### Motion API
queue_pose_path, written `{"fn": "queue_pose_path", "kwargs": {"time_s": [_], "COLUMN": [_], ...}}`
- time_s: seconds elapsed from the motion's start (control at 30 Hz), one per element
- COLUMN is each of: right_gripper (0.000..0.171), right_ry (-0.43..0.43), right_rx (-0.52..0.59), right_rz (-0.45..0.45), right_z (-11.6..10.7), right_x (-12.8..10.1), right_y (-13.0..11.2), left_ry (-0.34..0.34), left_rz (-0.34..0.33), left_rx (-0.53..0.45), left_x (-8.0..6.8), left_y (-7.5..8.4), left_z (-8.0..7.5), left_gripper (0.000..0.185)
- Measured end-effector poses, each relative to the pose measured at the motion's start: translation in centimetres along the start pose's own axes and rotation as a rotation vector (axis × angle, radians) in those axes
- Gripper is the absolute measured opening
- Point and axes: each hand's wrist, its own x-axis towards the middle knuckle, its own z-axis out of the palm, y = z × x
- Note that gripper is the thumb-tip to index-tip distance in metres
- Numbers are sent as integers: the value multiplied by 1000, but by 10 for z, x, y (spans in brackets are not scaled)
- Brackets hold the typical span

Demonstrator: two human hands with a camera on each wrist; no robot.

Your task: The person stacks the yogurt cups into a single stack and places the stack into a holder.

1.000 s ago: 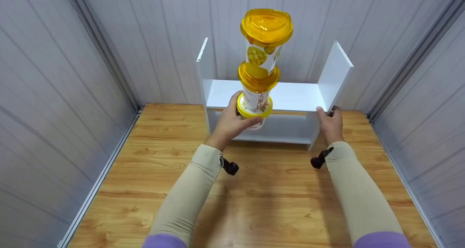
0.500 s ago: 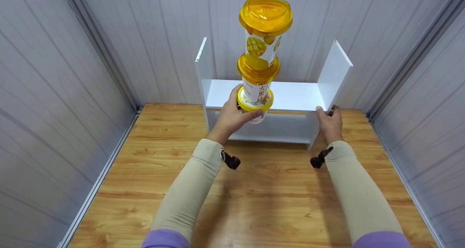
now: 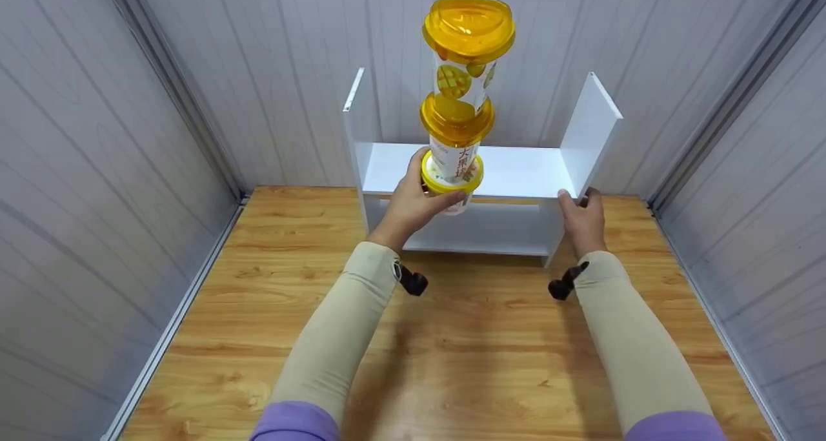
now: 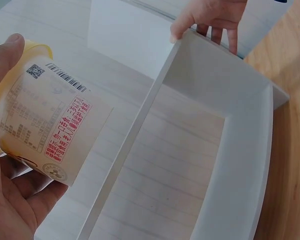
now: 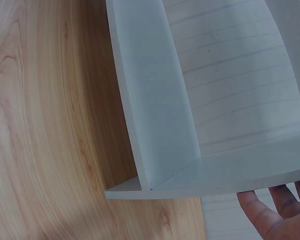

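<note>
My left hand (image 3: 408, 210) grips the lowest of three stacked paper cups, a white one (image 4: 50, 115) with a yellow lid and printed label. On it stands a middle cup (image 3: 445, 160) under an orange lid, and above that a top cup (image 3: 455, 79) with mango pictures and an orange domed lid. The column is held up in front of a white two-tier shelf (image 3: 523, 170), overlapping its upper board in the head view. At the shelf's right side my right hand (image 3: 584, 221) holds the side panel, thumb at the upper board's front corner, fingers (image 5: 255, 210) outside the panel.
The shelf stands on a wood-grain floor (image 3: 477, 363) near the back wall (image 3: 297, 73). Its left panel (image 3: 356, 124) and right panel (image 3: 590, 128) rise above the upper board. Panelled walls close in the left and right sides. A black wrist camera (image 3: 413, 281) hangs from the left sleeve.
The left hand and the cup column have risen a little, mostly in the first half second. My right hand keeps its hold on the shelf. The head view has shifted slightly.
</note>
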Motion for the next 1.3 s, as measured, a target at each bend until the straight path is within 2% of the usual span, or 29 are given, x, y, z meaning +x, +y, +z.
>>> {"fn": "queue_pose_path", "kwargs": {"time_s": [0.3, 0.57, 0.8, 1.17, 1.3], "right_gripper": [88, 90, 91, 91, 91], "right_ry": [-15, -22, -12, -19, -20], "right_rx": [-2, -14, -40, -32, -28], "right_rz": [29, 41, 27, 26, 43], "right_z": [2, 2, 1, 3, 6], "right_x": [-1, -3, -2, -4, -6], "right_y": [-1, -1, -1, -1, -2], "left_ry": [1, 1, -27, -32, -29], "left_rz": [-34, -14, -19, 2, -18], "left_rx": [-31, -42, -57, -37, -43], "left_x": [4, 10, 14, 18, 19], "left_y": [-3, -4, -4, -13, -17], "left_z": [2, 2, 3, 7, 6], "left_gripper": [99, 98, 96, 97, 98]}}
